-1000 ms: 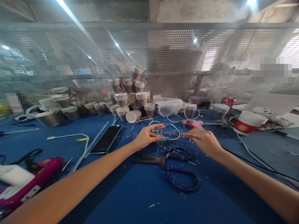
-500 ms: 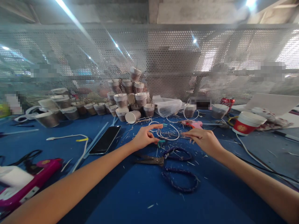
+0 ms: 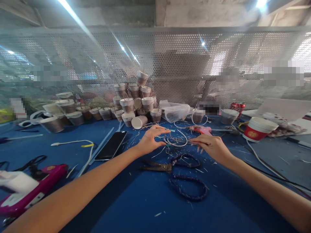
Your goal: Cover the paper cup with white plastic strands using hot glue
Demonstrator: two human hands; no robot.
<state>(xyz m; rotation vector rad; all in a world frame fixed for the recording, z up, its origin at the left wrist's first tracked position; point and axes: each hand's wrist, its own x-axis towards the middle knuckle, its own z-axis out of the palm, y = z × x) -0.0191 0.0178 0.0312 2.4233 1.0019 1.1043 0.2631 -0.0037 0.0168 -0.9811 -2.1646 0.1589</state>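
Both of my hands reach over a blue table to a bundle of thin white cane loops. My left hand curls its fingers in a pinch on the left side of the loops. My right hand pinches the right end of a loop, fingers bent. Just in front of the hands lie scissors with purple wrapped handles, untouched. Short white offcuts are scattered over the table around them.
A pile of small paper cups stands behind the loops, with more cups in a row to the left. A black phone, a pink glue gun, a magenta tool, a red-and-white cup stack and cables lie around. A perforated metal screen closes the back.
My left hand has lifted slightly and moved back, its stretched forefinger now curled into a pinch on the loops. The right hand has barely moved.
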